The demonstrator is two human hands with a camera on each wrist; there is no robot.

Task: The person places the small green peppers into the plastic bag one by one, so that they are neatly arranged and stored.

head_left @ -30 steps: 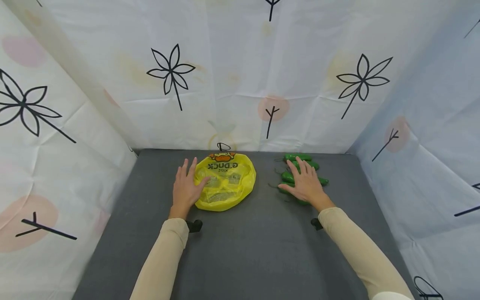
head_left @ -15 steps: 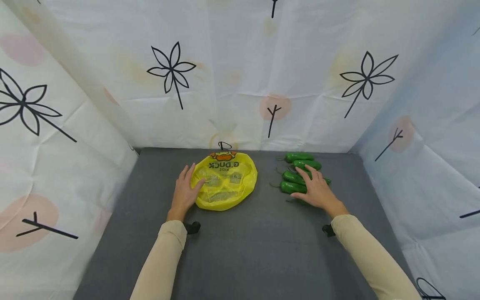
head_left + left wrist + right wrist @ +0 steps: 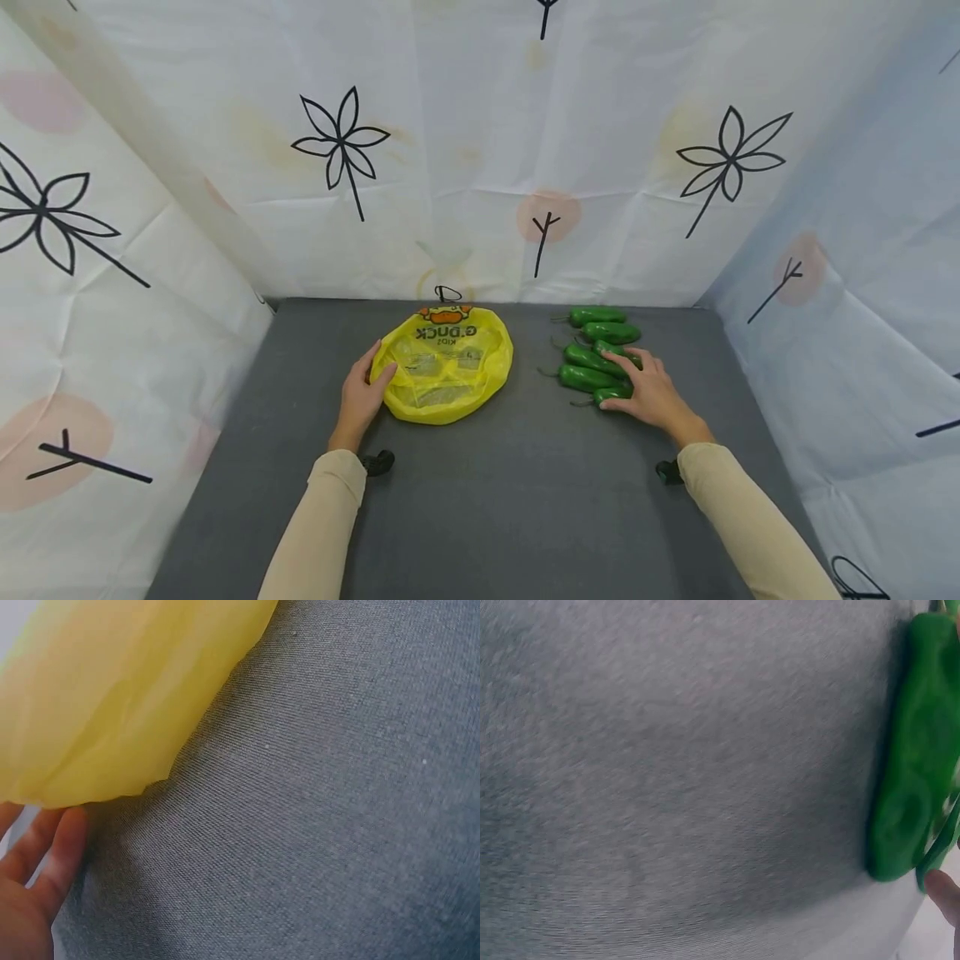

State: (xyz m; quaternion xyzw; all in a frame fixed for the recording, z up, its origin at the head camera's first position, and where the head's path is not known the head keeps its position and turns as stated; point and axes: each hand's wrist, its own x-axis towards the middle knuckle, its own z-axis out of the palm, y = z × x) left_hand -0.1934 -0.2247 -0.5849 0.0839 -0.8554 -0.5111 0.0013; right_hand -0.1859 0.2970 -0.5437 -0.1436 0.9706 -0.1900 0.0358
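A thin yellow plastic bag (image 3: 489, 383) stands wide on the dark table, its G.Duck print reading mirrored. My left hand (image 3: 358, 404) holds the bag's left edge, with the thumb over it and the fingers partly hidden behind. In the left wrist view, fingers (image 3: 64, 859) reach beneath the edge of the yellow film (image 3: 127, 712). Several green chili peppers (image 3: 581, 378) lie in a loose column right of the bag. My right hand (image 3: 656, 400) spreads over their right ends, thumb by the nearest pepper (image 3: 606, 395). One pepper (image 3: 915, 750) fills the right wrist view's right edge.
Printed white cloth (image 3: 465, 167) rises behind the grey table (image 3: 510, 500) and along both sides. A black camera mount (image 3: 378, 463) sits at the left wrist and another (image 3: 667, 472) at the right.
My left hand has drawn back slightly left, its fingers now behind the bag's edge. My right hand has moved right and nearer me, uncovering more of the peppers.
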